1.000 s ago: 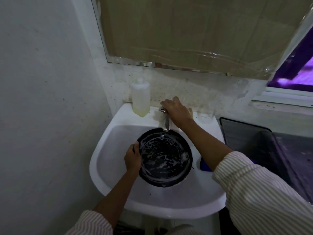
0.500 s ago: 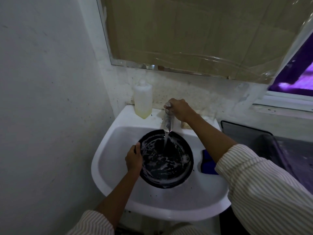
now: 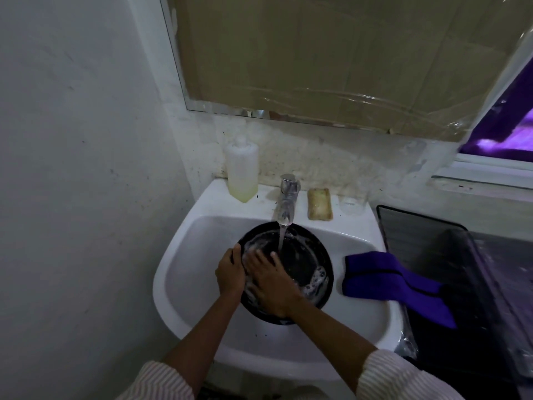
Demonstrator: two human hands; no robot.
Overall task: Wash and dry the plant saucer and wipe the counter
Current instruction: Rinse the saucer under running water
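A round black plant saucer [image 3: 307,262] with soap suds inside sits in the white sink [image 3: 202,255]. Water runs from the chrome tap [image 3: 287,200] into its middle. My left hand [image 3: 230,273] grips the saucer's left rim, thumb over the edge. Flat on the saucer's inner left side lies my right hand [image 3: 272,280], fingers spread, holding nothing. A purple cloth [image 3: 395,281] lies over the sink's right rim onto the dark counter [image 3: 461,284].
A clear soap bottle [image 3: 241,170] with yellowish liquid stands on the sink's back ledge left of the tap. A tan sponge [image 3: 319,203] and a small clear glass [image 3: 351,202] lie right of it. A wall runs close on the left, a covered mirror above.
My right hand left the tap handle and came down flat into the saucer. Water started running and keeps flowing. My left hand stayed on the saucer's rim.
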